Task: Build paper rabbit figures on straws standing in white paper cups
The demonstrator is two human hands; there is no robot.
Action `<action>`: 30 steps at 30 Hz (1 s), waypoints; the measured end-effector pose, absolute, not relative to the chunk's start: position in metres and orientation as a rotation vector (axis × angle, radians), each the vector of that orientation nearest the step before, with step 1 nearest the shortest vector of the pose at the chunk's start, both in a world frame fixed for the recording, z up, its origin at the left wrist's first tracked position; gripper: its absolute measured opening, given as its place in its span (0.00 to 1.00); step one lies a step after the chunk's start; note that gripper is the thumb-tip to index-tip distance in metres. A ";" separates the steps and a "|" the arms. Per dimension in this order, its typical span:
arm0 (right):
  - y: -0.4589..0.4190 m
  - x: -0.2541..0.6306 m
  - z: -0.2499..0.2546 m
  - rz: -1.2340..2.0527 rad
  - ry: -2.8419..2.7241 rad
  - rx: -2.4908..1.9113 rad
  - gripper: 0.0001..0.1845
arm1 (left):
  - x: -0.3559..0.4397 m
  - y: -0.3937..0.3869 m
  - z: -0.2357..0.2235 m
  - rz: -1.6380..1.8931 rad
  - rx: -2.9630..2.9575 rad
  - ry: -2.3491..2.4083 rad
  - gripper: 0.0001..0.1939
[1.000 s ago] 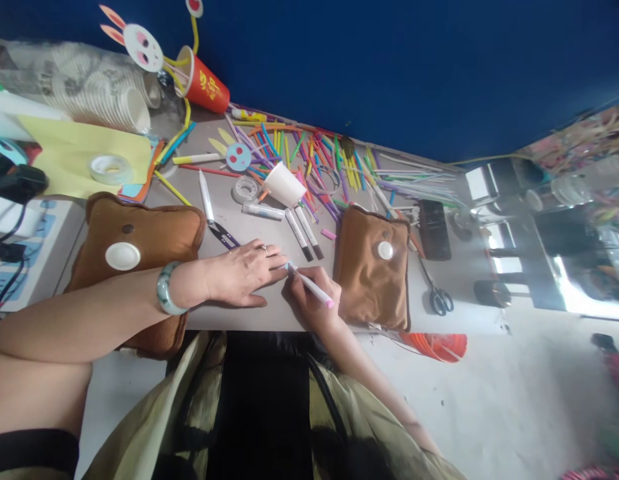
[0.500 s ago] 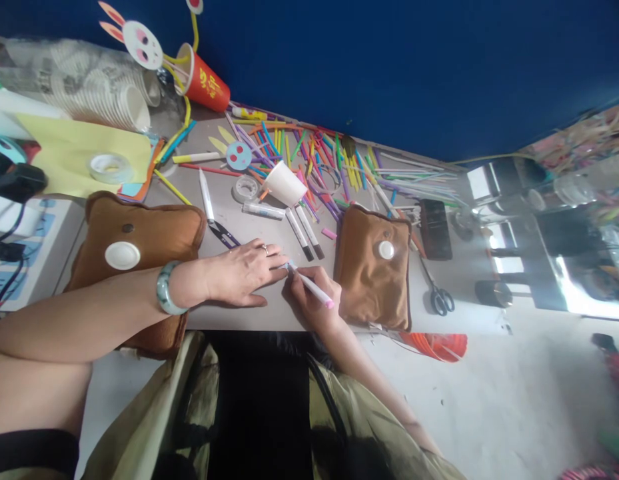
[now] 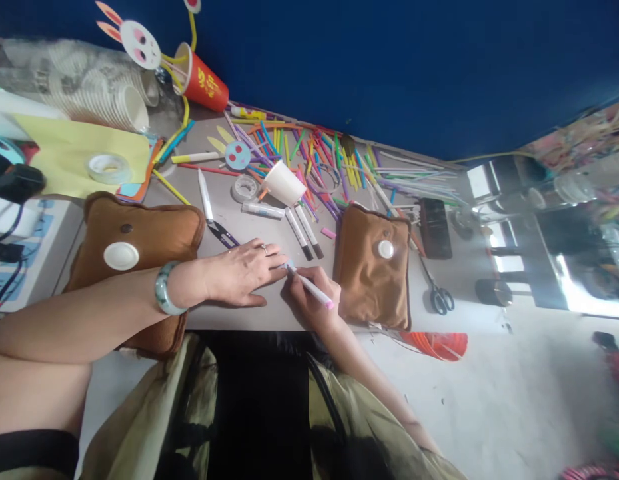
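My left hand [image 3: 246,270] lies flat on the table, fingers stretched out toward the right. Its fingertips rest by a small light-blue piece [image 3: 290,263], mostly hidden under them. In my right hand [image 3: 314,297] is a white marker [image 3: 313,289] with a pink end, its tip pointing down at that piece. Just beyond my left hand lie dark thread snips [image 3: 222,233] and an uncapped white marker [image 3: 204,193]. Two more markers [image 3: 299,233] with dark ends and a pink cap [image 3: 328,233] are past my fingertips. A white paper cup [image 3: 283,183] lies tipped over behind them.
Brown cushion-like pouches flank my hands, one left [image 3: 144,233] under my forearm, one right [image 3: 374,267]. Scissors [image 3: 442,300] and a phone [image 3: 436,229] lie further right. Colourful strips [image 3: 309,150] cover the back. A red cup [image 3: 204,80] with a rabbit face [image 3: 140,45] leans at the back left.
The marker's tip and my right hand have shifted only very slightly at the blue piece. My left hand stays in place, and the view has moved a touch.
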State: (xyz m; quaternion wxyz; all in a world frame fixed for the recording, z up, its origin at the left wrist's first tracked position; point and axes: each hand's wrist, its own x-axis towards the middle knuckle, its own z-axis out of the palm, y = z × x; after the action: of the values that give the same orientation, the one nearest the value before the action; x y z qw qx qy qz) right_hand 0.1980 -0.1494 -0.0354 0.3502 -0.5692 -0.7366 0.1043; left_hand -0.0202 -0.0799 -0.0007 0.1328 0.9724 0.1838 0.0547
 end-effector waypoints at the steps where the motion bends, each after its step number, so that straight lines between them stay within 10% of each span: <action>1: -0.149 0.198 -0.035 0.270 -1.908 -1.484 0.04 | -0.020 -0.080 -0.001 0.153 2.821 0.533 0.26; 30: -0.150 0.199 -0.030 0.250 -1.873 -1.474 0.05 | -0.020 -0.077 0.002 0.101 2.880 0.495 0.25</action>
State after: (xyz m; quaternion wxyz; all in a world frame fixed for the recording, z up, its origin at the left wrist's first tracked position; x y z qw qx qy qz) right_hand 0.1991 -0.1498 -0.0300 0.3639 -0.5728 -0.7281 0.0971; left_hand -0.0201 -0.0770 0.0019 0.1085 0.9791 0.1684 0.0344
